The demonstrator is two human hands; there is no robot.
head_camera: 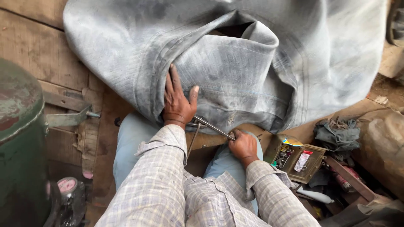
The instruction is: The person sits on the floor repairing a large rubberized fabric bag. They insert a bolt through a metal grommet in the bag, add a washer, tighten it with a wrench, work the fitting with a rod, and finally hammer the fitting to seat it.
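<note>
The left hand (177, 103) lies flat and spread out on the big grey rubber tube (235, 59), pressing on it. The right hand (243, 145) is closed tight around a thin metal tool (212, 127), just below the tube. A small open box (313, 166) of bits sits right of that hand, under the tube's edge.

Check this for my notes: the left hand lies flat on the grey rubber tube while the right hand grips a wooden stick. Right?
Not quite. In the head view the right hand grips a thin metal tool, not a wooden stick. The left hand does lie flat on the grey rubber tube.
</note>
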